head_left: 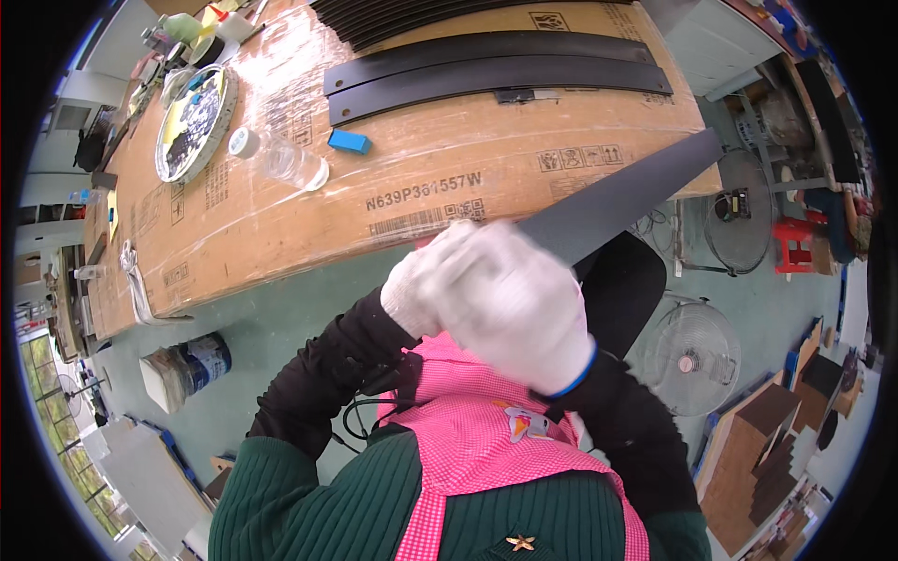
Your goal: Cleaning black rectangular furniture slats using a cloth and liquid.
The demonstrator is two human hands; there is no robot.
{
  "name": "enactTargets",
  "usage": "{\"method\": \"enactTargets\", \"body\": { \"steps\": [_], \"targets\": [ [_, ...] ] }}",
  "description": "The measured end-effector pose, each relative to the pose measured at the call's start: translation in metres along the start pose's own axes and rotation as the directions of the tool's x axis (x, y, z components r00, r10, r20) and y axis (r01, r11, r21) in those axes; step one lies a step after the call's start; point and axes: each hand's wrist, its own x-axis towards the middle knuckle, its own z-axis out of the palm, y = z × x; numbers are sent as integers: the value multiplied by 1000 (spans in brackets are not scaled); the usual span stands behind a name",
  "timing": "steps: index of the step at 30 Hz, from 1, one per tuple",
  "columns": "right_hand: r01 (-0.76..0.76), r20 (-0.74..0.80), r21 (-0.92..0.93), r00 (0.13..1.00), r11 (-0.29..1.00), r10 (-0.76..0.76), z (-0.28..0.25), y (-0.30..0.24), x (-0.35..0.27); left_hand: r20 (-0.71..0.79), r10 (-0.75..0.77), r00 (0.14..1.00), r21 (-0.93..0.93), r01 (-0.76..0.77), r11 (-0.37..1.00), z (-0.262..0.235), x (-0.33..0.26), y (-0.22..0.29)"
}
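Both hands wear white knit gloves and meet in front of my chest. A long dark grey slat (pixel 625 196) slants from them up to the right, across the near edge of the table. My left hand (pixel 423 279) is closed at the slat's lower end, its fingertips partly covered by my other hand. My right hand (pixel 519 304) lies over that same end, smeared by motion; its fingers and anything under them cannot be made out. Two more dark slats (pixel 505 82) lie side by side across the table, each with holes near the ends.
The table (pixel 393 201) is covered in cardboard under clear film. On it are a blue block (pixel 350 141), a clear bottle (pixel 285 161), a round paint-smeared tray (pixel 196 123) and stacked ribbed dark strips (pixel 412 17). A bucket (pixel 187 369) and a fan (pixel 690 360) stand on the floor.
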Motion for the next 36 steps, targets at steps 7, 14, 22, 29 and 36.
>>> {"method": "enactTargets", "body": {
  "steps": [7, 14, 22, 29, 36],
  "targets": [
    [-286, -19, -660, 931, 695, 365, -24, 130, -6, 446, -515, 732, -606, 670, 428, 2, -2, 16],
    [-4, 15, 21, 1000, 1000, 4, 19, -40, 0, 55, -148, 987, 282, 126, 951, -25, -38, 0],
    [-745, -438, -403, 667, 532, 602, -52, 273, -62, -10, -781, 625, -641, 596, 485, -44, -47, -6],
    [-282, 65, -766, 860, 577, 506, -20, 231, -17, 431, -547, 718, -573, 686, 448, -76, -46, -49],
    [-754, -104, -510, 532, 415, 840, -66, 294, -9, 406, -672, 620, -577, 744, 337, -107, -56, -75]
  ]
}}
